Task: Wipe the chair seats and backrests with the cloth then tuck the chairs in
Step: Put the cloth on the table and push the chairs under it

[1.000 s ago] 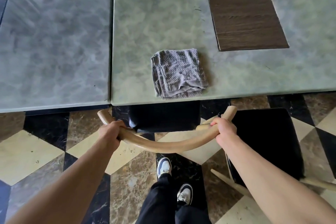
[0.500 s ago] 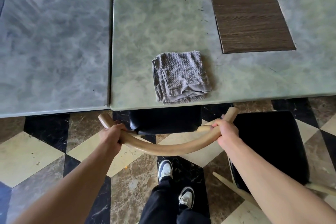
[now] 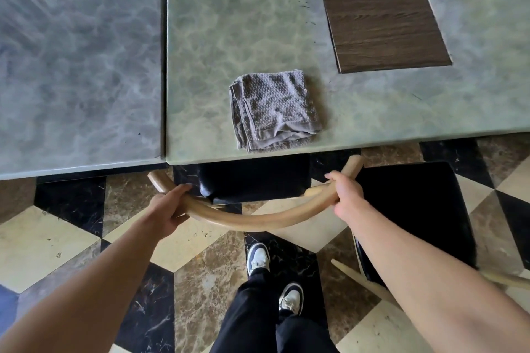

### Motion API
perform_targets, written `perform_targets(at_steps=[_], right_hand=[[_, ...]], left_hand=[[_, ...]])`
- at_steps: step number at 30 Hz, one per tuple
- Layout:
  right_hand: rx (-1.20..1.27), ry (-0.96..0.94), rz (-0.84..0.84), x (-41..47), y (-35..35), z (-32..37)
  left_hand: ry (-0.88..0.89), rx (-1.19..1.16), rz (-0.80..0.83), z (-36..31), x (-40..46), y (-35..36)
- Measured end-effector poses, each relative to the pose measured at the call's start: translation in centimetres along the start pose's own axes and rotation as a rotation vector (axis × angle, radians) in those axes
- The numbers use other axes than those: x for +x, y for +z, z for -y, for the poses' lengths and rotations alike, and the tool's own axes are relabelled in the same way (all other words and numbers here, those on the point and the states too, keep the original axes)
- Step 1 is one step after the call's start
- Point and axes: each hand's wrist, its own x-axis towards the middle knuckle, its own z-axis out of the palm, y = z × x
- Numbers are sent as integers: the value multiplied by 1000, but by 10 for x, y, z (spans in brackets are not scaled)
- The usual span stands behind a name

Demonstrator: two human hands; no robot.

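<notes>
Two marbled surfaces butt edge to edge: grey one (image 3: 77, 66) at left, greenish one (image 3: 243, 23) at right. On the greenish: folded grey cloth (image 3: 274, 110) near the front edge, dark wood square (image 3: 384, 24) farther back, apart from it. Checkered stone floor (image 3: 200, 272) below carries two chairs, one seat (image 3: 255, 178) partly under the surface, another (image 3: 415, 209) clear of it.

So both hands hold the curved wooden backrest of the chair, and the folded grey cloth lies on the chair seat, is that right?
Not quite. The head view shows the cloth lying on the table, near its front edge, not on the seat. The rest holds: the left hand and right hand both hold the curved backrest.
</notes>
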Motion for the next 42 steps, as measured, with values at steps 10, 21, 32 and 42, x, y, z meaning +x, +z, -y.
perform_targets(at_steps=[10, 21, 32, 42], right_hand=[[-97, 1, 121, -15, -37, -16], [-210, -262, 304, -82, -119, -41], [156, -270, 74, -113, -271, -52], [454, -194, -252, -91, -442, -38]], left_hand=[[106, 157, 52, 23, -43, -3], [12, 283, 401, 82, -176, 90], [107, 618, 689, 129, -271, 240], [105, 808, 885, 183, -352, 375]])
